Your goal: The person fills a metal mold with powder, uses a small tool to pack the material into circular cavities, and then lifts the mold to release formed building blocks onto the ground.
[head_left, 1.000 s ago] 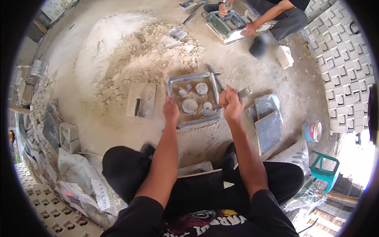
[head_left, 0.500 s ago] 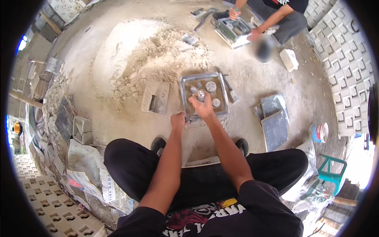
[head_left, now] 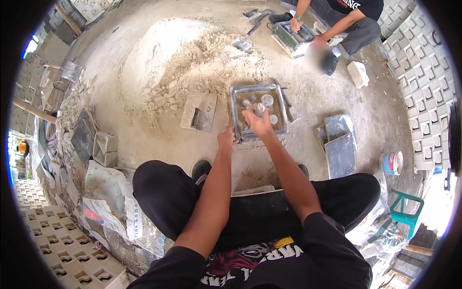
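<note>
In front of me on the ground lies a square mould frame (head_left: 284,108) with a dark grey rim. Inside it is a brownish layer with several round grey knobs or discs (head_left: 267,100) of different sizes. My right hand (head_left: 261,124) is over the middle of the mould, fingers closed around a short grey cylinder (head_left: 260,109), which leans slightly. What the cylinder's lower end touches is hidden by the hand. At the mould's near left corner, my left hand (head_left: 226,138) is closed, its fingertips on the frame's edge.
A flat float board with a handle (head_left: 198,111) lies left of the mould. Beyond it rises a sandy powder heap (head_left: 192,62). Dark slabs (head_left: 340,149) and a paint bucket (head_left: 392,163) are at right. At far right a person's hands (head_left: 320,41) work on another mould (head_left: 291,41).
The whole view has shifted, so the mould appears farther right and slightly higher. The cylinder in my right hand leans more. My left hand stays at the mould's near left corner.
</note>
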`<state>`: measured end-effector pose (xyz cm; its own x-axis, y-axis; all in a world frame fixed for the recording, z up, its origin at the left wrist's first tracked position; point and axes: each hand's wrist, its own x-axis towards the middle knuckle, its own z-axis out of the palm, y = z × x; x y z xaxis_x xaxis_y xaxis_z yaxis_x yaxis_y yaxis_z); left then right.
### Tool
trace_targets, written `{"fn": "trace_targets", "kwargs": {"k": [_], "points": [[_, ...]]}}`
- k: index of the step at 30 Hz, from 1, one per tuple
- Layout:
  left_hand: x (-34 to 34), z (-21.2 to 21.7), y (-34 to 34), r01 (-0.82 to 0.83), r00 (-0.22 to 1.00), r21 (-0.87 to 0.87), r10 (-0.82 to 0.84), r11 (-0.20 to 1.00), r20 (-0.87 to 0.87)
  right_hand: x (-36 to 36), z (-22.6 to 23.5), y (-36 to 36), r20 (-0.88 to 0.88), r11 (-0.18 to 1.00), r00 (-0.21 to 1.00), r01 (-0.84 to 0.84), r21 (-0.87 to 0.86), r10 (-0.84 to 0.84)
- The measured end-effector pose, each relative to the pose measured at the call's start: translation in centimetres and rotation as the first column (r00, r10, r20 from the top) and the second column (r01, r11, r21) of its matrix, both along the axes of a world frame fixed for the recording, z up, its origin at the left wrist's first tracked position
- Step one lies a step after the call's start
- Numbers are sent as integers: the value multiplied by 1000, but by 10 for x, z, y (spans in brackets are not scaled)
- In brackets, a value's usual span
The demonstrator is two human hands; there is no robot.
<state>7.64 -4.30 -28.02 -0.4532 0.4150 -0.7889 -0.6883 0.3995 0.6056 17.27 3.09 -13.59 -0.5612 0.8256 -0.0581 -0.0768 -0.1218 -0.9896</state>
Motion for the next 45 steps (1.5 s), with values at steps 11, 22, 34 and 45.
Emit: {"fn": "trace_targets", "kwargs": {"k": [11,22,34,45], "points": [[0,18,-6,2,998,95,-8,995,62,-1,3,-10,26,990,999,29,141,-33],[9,11,-6,-57,998,113,55,992,17,11,-8,-12,52,958,992,97,269,-115],[-9,21,-11,34,997,206,-47,978,58,-4,27,-27,4,886,976,195,420,-217],[-2,19,-6,-57,997,128,51,990,51,-7,20,-23,22,886,981,165,433,-193]]}}
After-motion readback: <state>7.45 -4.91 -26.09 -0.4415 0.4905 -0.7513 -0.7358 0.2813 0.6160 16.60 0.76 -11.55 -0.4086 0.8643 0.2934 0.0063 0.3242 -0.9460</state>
